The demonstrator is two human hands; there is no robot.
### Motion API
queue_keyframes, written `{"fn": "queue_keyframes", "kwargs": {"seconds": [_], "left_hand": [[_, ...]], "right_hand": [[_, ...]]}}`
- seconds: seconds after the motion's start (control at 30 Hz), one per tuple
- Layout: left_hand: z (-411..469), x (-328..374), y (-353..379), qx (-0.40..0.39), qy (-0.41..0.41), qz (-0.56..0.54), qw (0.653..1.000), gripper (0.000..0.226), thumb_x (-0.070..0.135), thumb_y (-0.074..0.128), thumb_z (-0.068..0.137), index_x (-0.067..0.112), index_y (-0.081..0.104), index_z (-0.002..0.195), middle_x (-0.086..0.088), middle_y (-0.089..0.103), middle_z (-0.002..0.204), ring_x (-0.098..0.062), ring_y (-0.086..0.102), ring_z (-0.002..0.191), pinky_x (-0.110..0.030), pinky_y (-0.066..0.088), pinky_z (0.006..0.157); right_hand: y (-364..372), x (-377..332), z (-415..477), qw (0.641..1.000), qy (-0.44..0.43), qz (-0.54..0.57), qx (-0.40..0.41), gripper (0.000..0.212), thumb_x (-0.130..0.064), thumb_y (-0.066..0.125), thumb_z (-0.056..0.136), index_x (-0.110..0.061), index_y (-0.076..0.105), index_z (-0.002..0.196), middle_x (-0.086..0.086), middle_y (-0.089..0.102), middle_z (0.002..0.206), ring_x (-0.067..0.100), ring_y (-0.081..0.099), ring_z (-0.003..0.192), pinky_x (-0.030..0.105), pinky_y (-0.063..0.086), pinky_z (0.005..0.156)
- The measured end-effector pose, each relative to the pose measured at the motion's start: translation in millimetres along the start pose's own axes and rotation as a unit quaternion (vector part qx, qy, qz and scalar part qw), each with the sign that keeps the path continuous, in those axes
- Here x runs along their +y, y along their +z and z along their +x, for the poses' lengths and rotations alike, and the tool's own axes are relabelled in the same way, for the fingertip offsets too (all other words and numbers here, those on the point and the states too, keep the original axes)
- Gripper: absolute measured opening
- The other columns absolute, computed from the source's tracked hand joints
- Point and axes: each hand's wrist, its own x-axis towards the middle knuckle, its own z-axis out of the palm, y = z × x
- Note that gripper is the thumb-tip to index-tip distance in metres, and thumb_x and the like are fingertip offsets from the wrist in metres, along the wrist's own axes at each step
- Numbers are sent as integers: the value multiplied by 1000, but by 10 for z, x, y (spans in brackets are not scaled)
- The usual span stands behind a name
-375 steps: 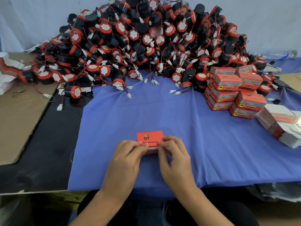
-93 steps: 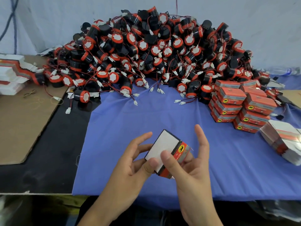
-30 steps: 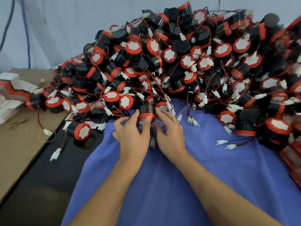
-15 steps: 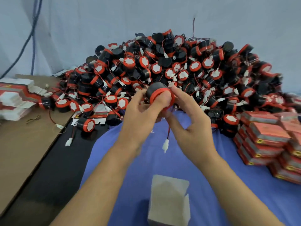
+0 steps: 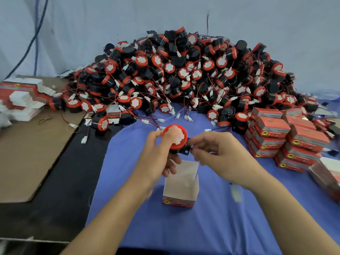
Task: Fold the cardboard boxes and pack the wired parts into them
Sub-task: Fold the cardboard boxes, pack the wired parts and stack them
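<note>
Nearest on the blue cloth (image 5: 211,227) that covers the tabletop stands a small open box (image 5: 181,186), its plain pale flaps up and a red printed band along its near base. It serves as the landmark here.

Just above and beyond the box, both hands hold one wired part (image 5: 175,137), a short black cylinder with a red rim and a pale, scalloped round face turned toward the camera. The left hand (image 5: 158,155) wraps its grip around the left side and underside of the part, with its lower fingers hanging over the box's far flap. The right hand (image 5: 219,153) pinches a narrow grip on the black bracket at the part's right side, thumb and forefinger closed on it. The part hangs over the box's far edge, not inside it.

Right of the box, well apart, closed red boxes (image 5: 287,137) are stacked in rows, glossy with dark side bands. A slanted stack of flat unfolded cartons (image 5: 329,173) lies nearer on that side, blurred.

Left of the box, the cloth ends at a black surface (image 5: 60,181), then a brown cardboard sheet (image 5: 27,144).

Beyond the box rises a big heap of parts (image 5: 184,76), black and red cylinders tangled in thin red wires with white plugs. Far left, more flat cartons (image 5: 22,96) are stacked, in red and white.
</note>
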Motion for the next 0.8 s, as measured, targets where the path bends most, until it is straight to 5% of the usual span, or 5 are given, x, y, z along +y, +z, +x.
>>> {"fn": "queue_keyframes", "kwargs": {"seconds": [0.1, 0.23, 0.37, 0.57, 0.8], "left_hand": [[-131, -110, -128, -23, 85, 99, 991, 55, 69, 78, 69, 52, 55, 117, 14, 72, 96, -10, 66, 66, -18, 49, 54], [-179, -283, -242, 21, 158, 231, 960, 54, 43, 92, 69, 47, 60, 112, 19, 58, 116, -3, 59, 96, -18, 45, 77], [-176, -402, -246, 33, 195, 323, 925, 50, 40, 90, 71, 38, 59, 110, 21, 57, 109, -3, 51, 101, -10, 37, 77], [-234, -463, -254, 17, 220, 400, 890, 57, 55, 75, 71, 50, 41, 117, 28, 52, 102, -3, 45, 102, -18, 43, 77], [-310, -499, -145, 16, 277, 511, 814, 39, 54, 65, 77, 35, 53, 110, 16, 59, 93, -15, 45, 91, -31, 46, 80]], "right_hand": [[-8, 28, -90, 999, 33, 9, 7, 19, -8, 64, 98, -20, 76, 106, -1, 76, 84, 12, 73, 77, 25, 57, 72], [56, 61, -217, 998, 64, -19, -19, 17, -15, 64, 99, -25, 76, 104, -7, 74, 78, 13, 71, 71, 45, 61, 72], [6, 45, -312, 991, 93, -59, -76, 26, -12, 65, 95, -34, 74, 106, -12, 70, 92, 18, 69, 71, 50, 60, 71], [-317, 60, -515, 988, 135, -48, -60, 32, -9, 65, 91, -38, 75, 89, -13, 68, 86, 35, 64, 69, 28, 45, 46], [-172, -19, -515, 994, 101, 33, 12, 23, -14, 68, 94, -36, 75, 88, 1, 69, 72, 16, 50, 60, 29, 40, 61]]}}
